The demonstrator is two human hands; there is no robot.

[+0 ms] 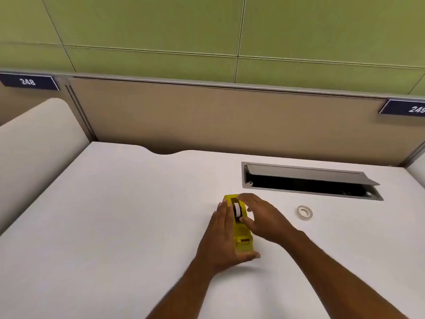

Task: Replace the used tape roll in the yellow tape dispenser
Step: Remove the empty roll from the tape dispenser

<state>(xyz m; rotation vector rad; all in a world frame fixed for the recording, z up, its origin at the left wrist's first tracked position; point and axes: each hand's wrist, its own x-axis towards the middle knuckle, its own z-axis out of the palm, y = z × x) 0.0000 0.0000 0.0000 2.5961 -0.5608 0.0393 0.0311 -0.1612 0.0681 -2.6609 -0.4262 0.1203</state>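
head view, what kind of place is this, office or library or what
Probably a shared office or study hall: numbered seat plates, 248 and 249, on a low partition, plus a white desk with a built-in cable hatch.

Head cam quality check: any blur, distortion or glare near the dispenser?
Head view: wide-angle bowing bends the partition top edge; overall soft, both hands slightly blurred at the yellow tape dispenser; even lighting, faint shadows, no glare on the white desk; spare tape roll readable but low-contrast.
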